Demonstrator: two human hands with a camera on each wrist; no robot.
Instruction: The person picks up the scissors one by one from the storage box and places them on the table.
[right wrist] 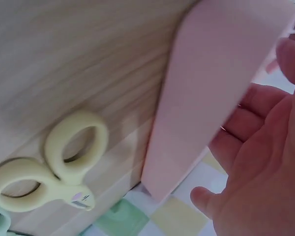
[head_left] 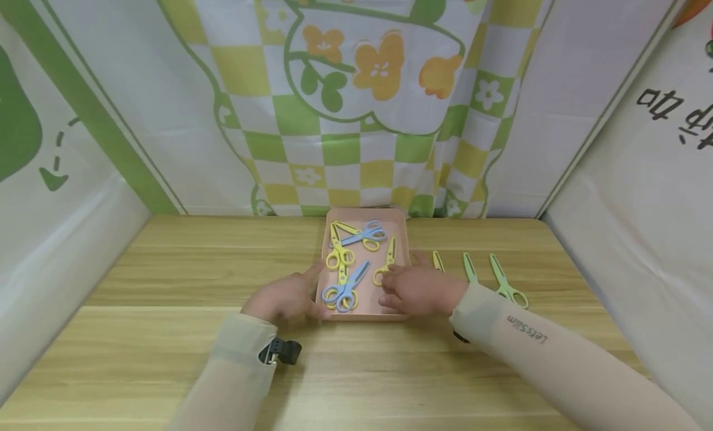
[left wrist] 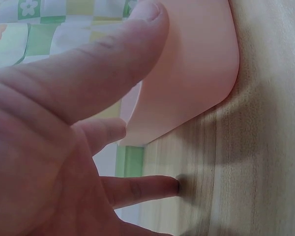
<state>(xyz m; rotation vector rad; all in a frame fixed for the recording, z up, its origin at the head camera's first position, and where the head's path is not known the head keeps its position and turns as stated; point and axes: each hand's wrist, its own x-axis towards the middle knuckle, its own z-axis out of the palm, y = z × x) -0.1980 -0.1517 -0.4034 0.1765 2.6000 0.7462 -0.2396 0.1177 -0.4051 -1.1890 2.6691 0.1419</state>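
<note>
The left hand (head_left: 286, 298) has its grip spread wide, fingers apart, at the left side of the pink tray (head_left: 370, 307) on the table (head_left: 356, 375). The right hand (head_left: 423, 290) reaches over the tray's right wall, fingers at yellow scissors (head_left: 391, 252) inside; whether its grip pinches them, I cannot tell.

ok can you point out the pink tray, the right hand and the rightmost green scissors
pink tray (head_left: 364, 299): head view, on its bare floor
right hand (head_left: 423, 288): head view, on the back of the hand
rightmost green scissors (head_left: 504, 288): head view, near the pivot
</note>
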